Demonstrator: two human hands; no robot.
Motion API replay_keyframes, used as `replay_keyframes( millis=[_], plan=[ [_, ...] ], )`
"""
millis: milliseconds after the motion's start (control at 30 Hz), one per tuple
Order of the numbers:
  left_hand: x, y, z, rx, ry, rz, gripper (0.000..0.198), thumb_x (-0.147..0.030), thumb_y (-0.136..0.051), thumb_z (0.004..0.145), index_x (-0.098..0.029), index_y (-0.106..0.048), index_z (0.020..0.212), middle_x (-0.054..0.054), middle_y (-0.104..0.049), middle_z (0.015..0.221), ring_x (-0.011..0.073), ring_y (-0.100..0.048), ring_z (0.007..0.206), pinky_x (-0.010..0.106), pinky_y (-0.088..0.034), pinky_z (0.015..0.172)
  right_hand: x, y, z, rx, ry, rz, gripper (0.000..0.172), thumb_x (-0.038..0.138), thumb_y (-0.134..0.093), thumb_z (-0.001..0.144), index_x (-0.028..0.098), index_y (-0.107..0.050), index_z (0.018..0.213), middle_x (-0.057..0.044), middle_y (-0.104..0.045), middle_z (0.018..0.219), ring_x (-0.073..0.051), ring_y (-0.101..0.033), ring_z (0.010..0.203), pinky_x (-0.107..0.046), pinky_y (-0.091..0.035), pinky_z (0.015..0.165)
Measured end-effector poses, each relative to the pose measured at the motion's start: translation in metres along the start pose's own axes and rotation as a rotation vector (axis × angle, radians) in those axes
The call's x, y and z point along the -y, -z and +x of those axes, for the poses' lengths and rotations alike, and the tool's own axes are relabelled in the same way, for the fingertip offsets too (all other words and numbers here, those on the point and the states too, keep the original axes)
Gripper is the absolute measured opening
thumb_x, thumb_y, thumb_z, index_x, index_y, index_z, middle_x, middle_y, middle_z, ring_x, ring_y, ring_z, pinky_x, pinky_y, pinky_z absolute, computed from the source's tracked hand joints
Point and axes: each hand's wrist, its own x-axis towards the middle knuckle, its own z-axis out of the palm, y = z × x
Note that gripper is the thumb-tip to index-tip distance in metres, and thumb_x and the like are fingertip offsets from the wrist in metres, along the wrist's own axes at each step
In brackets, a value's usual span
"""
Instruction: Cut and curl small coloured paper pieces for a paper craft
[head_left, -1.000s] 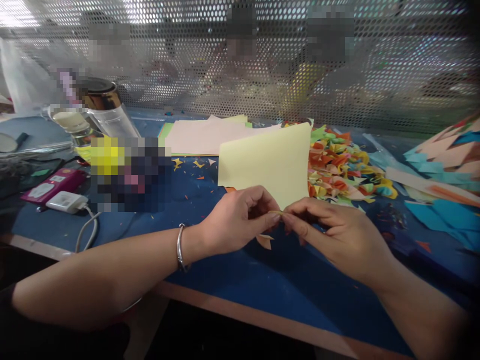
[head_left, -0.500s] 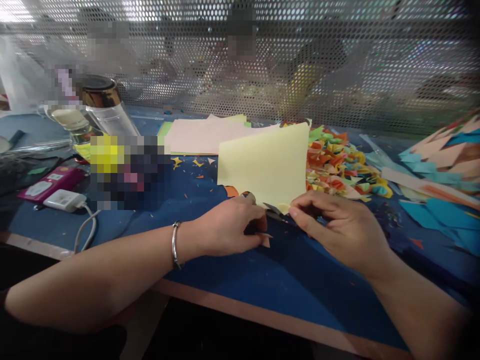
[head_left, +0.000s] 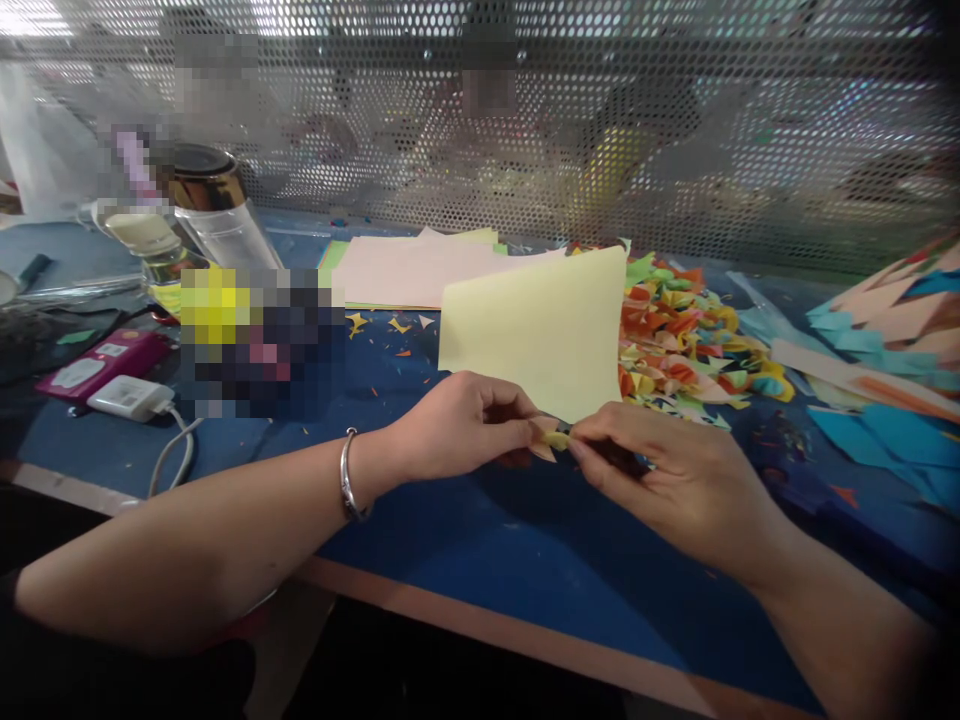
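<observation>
My left hand [head_left: 469, 430], with a silver bangle at the wrist, is closed in a pinch on a small peach paper piece [head_left: 544, 454]. Facing it, my right hand [head_left: 660, 465] pinches a small pale yellow paper piece [head_left: 556, 440] between thumb and forefinger. The two pieces meet between my fingertips and seem to overlap; the rest of each is hidden by the fingers. Just behind both hands a pale yellow paper sheet [head_left: 532, 330] stands tilted up from the table.
Behind the sheet lie stacked coloured papers [head_left: 420, 270]. A heap of colourful folded paper pieces [head_left: 675, 330] sits to the right, near blue papers [head_left: 892, 445]. At left are a clear bottle [head_left: 232, 235], a purple box [head_left: 105, 362] and a white charger [head_left: 131, 398]. A perforated metal screen [head_left: 555, 150] borders the back.
My left hand has risen and brought the peach piece up against the yellow piece. My right hand has moved slightly down and left, with the yellow piece away from the sheet's lower edge.
</observation>
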Motion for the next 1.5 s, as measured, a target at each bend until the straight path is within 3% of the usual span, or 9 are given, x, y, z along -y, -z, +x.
replay_keyframes(
  millis=[233, 433, 633, 833, 1033, 1500],
  plan=[
    [0.002, 0.0, 0.001, 0.053, 0.071, -0.101, 0.018, -0.029, -0.072, 0.092, -0.012, -0.071, 0.088, 0.005, -0.076, 0.079, 0.0096, -0.072, 0.07, 0.024, -0.061, 0.075, -0.003, -0.003, -0.001, -0.014, 0.104, -0.037, 0.016, 0.02, -0.059, 0.099, 0.022, -0.066, 0.085, 0.002, -0.064, 0.068, -0.01, -0.056, 0.053, -0.023, -0.041, 0.049],
    [0.005, -0.001, 0.002, 0.063, 0.057, -0.2, 0.025, -0.033, -0.083, 0.083, -0.011, -0.072, 0.086, 0.005, -0.077, 0.08, 0.0085, -0.071, 0.07, 0.024, -0.06, 0.075, -0.004, -0.004, -0.003, 0.002, 0.116, -0.097, 0.014, 0.02, -0.059, 0.1, 0.022, -0.068, 0.089, 0.001, -0.068, 0.072, -0.01, -0.058, 0.054, -0.023, -0.042, 0.049],
    [0.004, -0.004, 0.0, 0.032, 0.048, -0.218, 0.019, -0.027, -0.079, 0.087, -0.011, -0.071, 0.082, 0.005, -0.077, 0.08, 0.0086, -0.071, 0.072, 0.024, -0.059, 0.077, -0.005, -0.005, -0.004, -0.011, 0.123, -0.127, 0.014, 0.02, -0.059, 0.101, 0.02, -0.068, 0.092, 0.0, -0.07, 0.073, -0.011, -0.061, 0.056, -0.023, -0.043, 0.051],
    [-0.002, -0.007, 0.0, -0.007, 0.087, -0.309, 0.027, -0.033, -0.087, 0.079, -0.011, -0.07, 0.078, 0.004, -0.077, 0.078, 0.0096, -0.072, 0.072, 0.023, -0.058, 0.076, -0.004, -0.005, -0.004, -0.03, 0.113, -0.126, 0.012, 0.02, -0.06, 0.101, 0.02, -0.069, 0.094, 0.001, -0.069, 0.073, -0.011, -0.06, 0.054, -0.024, -0.045, 0.051],
    [-0.013, -0.009, -0.001, -0.058, 0.138, -0.297, 0.019, -0.021, -0.084, 0.083, -0.013, -0.068, 0.077, 0.0, -0.075, 0.073, 0.0061, -0.068, 0.063, 0.021, -0.054, 0.073, -0.005, -0.005, -0.007, -0.057, 0.053, -0.099, 0.008, 0.022, -0.062, 0.099, 0.021, -0.069, 0.096, 0.001, -0.072, 0.076, -0.011, -0.063, 0.054, -0.023, -0.049, 0.052],
    [-0.011, -0.001, 0.001, 0.025, 0.029, -0.216, 0.008, -0.014, -0.077, 0.087, -0.013, -0.07, 0.083, -0.001, -0.073, 0.073, 0.0051, -0.066, 0.065, 0.016, -0.05, 0.063, -0.002, -0.002, -0.008, -0.094, 0.0, -0.066, 0.008, 0.022, -0.062, 0.099, 0.024, -0.069, 0.097, 0.002, -0.074, 0.078, -0.011, -0.067, 0.06, -0.019, -0.053, 0.056]
  ],
)
